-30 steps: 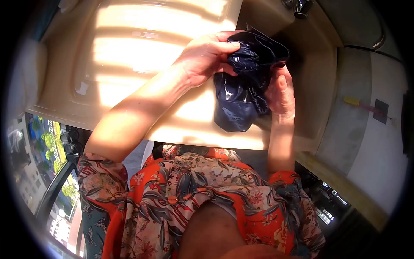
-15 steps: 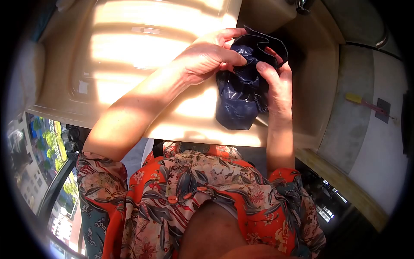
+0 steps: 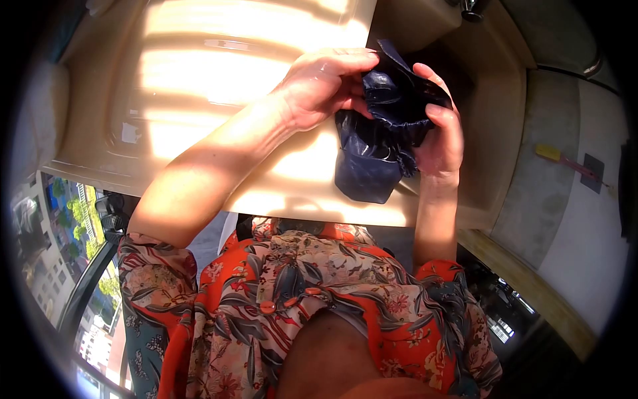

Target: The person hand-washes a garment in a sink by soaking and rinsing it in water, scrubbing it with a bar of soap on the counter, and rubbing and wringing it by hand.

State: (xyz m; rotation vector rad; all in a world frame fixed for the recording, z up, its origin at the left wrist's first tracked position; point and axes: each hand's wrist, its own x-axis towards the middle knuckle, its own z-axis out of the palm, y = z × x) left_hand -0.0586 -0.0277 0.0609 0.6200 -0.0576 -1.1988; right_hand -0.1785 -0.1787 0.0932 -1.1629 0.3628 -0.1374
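Note:
A glossy dark blue cloth item [image 3: 369,176] with gathered, elastic-looking edges hangs between my two hands over the rim of a beige sink. My left hand [image 3: 320,86] pinches its upper left edge between thumb and fingers. On the right side, my right hand [image 3: 442,130] grips it, with the thumb at the front and the fingers partly behind the cloth. The upper part is spread into an opening between the hands. Below it, the lower part droops in a smooth, rounded flap.
A sunlit beige ribbed board or basin surface [image 3: 199,80] lies to the left. The dark sink basin [image 3: 492,113] is at the right, under a metal tap [image 3: 472,10]. A yellow-headed brush [image 3: 548,152] rests farther right. A window shows at lower left.
My right thumb has moved right, away from my left hand, and the upper part of the blue cloth is spread wider. My left hand has shifted slightly on its edge.

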